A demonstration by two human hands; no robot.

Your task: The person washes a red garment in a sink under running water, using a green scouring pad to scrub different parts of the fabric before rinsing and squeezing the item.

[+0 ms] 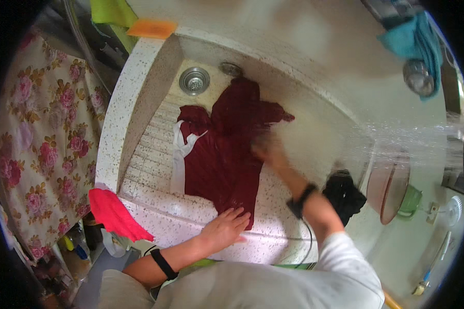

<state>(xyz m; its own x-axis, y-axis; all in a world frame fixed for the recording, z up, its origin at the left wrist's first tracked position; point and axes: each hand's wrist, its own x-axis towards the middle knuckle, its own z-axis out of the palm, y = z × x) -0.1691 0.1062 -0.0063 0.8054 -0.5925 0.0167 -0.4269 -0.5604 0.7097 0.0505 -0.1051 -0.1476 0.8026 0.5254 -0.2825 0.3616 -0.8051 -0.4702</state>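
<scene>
A wet dark-red garment with a white part along its left side lies spread over the ribbed washboard floor of a speckled stone sink. My left hand rests flat, fingers spread, on the garment's near end by the sink's front edge. Over the garment's right side is my right hand, blurred by motion. Something dark shows at its fingertips, but whether that is a held object or only the cloth I cannot tell. A round metal drain strainer sits in the far left corner.
A crumpled black cloth lies at the right. A bright pink cloth hangs over the front left corner. An orange block sits on the far left corner. A floral curtain hangs at left; a pinkish basin stands right.
</scene>
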